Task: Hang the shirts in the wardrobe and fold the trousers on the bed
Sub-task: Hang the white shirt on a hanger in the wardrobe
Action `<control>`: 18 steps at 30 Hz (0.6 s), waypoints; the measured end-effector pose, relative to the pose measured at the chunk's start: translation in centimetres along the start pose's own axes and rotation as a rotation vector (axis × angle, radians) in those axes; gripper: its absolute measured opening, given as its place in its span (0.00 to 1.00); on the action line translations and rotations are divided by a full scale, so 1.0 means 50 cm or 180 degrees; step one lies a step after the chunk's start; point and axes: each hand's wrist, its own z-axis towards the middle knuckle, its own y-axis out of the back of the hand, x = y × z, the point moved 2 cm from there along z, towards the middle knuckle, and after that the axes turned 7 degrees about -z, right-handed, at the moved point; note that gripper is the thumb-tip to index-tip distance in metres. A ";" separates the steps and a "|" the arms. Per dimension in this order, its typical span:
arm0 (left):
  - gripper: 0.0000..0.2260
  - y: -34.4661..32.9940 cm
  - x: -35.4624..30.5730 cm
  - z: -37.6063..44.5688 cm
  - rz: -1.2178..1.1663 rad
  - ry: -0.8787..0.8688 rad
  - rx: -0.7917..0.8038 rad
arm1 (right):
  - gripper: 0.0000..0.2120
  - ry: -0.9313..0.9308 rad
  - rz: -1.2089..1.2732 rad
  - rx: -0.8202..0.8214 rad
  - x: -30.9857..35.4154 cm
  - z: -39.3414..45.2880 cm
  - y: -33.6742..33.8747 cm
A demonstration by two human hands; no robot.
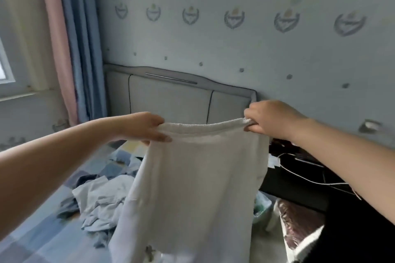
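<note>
Pale blue wallpaper [235, 49] printed with a row of crest motifs backs a bedroom scene. Nearest, at 6 o'clock, white trousers [192, 188] of soft, finely ribbed cloth are held up in the air above the bed [42, 230], hanging in long loose folds that run out of view at the bottom edge. Their ribbed elastic waistband [205, 125] is stretched in a shallow curve between the two hands. The left hand [147, 127] is closed on the waistband's left end, at 9 o'clock from centre; the right hand [271, 118] is clenched on its right end, at 3 o'clock. Behind the trousers, at 8 o'clock, a crumpled light blue shirt [100, 196] lies on the checked blue bedspread. At 4 o'clock a black surface [299, 179] is crossed by a thin white cable [303, 179]. Farther back, at 12 o'clock, a padded grey headboard [171, 100] with dark piping is set against the wall. Blue and pink curtains [72, 49] hang in vertical pleats at 10 o'clock.
</note>
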 end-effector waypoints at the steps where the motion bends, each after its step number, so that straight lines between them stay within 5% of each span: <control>1: 0.12 -0.015 -0.031 0.018 -0.0130 -0.0146 0.0089 | 0.14 -0.0124 0.0052 0.0045 -0.026 -0.036 0.004; 4: 0.05 -0.066 -0.144 0.073 -0.0323 -0.0632 0.0358 | 0.11 -0.0496 0.0080 0.0234 -0.108 -0.163 0.015; 9: 0.13 -0.168 -0.363 0.153 0.0077 -0.1398 0.0417 | 0.07 -0.1056 0.0120 0.0821 -0.218 -0.390 0.036; 14: 0.20 -0.278 -0.593 0.173 -0.0477 -0.2083 0.0682 | 0.08 -0.1518 0.0366 0.1189 -0.317 -0.625 0.097; 18: 0.16 -0.372 -0.774 0.182 -0.0550 -0.2388 0.0866 | 0.13 -0.1677 -0.0173 0.1677 -0.403 -0.813 0.149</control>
